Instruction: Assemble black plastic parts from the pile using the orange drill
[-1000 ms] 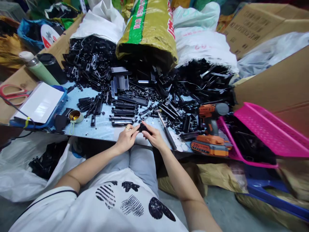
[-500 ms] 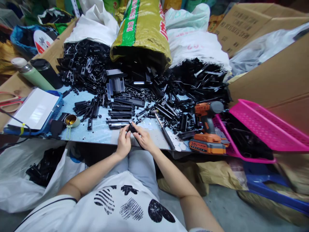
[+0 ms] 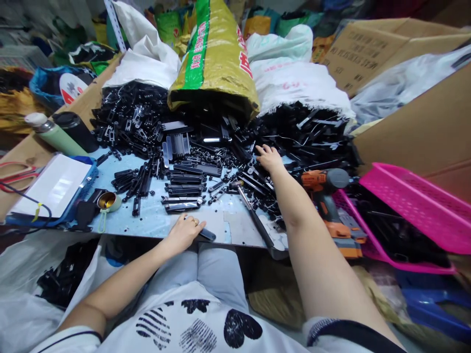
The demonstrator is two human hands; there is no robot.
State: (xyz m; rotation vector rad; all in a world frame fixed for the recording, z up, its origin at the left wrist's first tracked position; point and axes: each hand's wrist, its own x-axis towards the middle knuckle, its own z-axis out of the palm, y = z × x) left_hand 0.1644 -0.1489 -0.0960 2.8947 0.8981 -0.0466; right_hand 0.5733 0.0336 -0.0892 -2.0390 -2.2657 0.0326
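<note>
My left hand [image 3: 185, 232] is at the table's front edge, its fingers closed over a long, narrow black part [image 3: 208, 235]. One end of this part sticks out to the right of the hand; the rest is covered by the fingers. Farther back, my right hand [image 3: 270, 158] reaches over loose black parts with its fingers spread, and nothing shows in it. Beyond my left hand lies a row of black slotted pieces [image 3: 186, 190]. A hammer [image 3: 253, 215] rests between my two arms, its head toward the pile.
Behind, a yellow sack [image 3: 217, 54] and white sacks [image 3: 294, 81] spill black parts. An orange power drill [image 3: 326, 206] stands beside my right forearm, next to a pink basket [image 3: 415, 196]. At left are a metal cup [image 3: 109, 201], a blue tray [image 3: 88, 171] and bottles [image 3: 59, 137].
My hands were together at the table edge around a small black part. My right hand has gone forward and right to the pile; my left stays near the edge, slightly lower in view.
</note>
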